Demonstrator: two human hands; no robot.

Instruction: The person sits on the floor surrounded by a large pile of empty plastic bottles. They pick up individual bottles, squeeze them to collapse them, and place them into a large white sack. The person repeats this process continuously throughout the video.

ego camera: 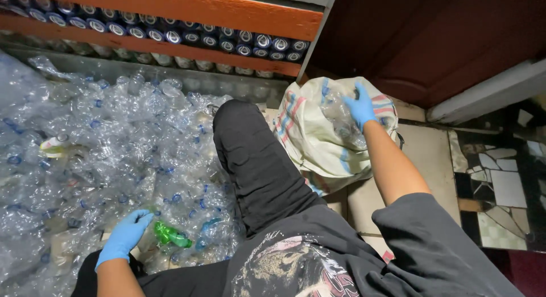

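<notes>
Floor heaped with bottles (102, 143); right hand (360, 108) gripping clear bottle (341, 122); left hand (126, 233) open beside green bottle (169, 235).

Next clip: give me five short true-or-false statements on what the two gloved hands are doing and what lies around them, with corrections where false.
1. The right hand holds a clear plastic bottle at the striped sack. True.
2. The left hand grips a metal can. False: it reaches into the heap of clear bottles beside a green bottle; no can is in it.
3. Both hands wear blue gloves. True.
4. The sack is plain black. False: it is pale with red and blue stripes.
5. Rows of cans line the shelf above the heap. True.
</notes>
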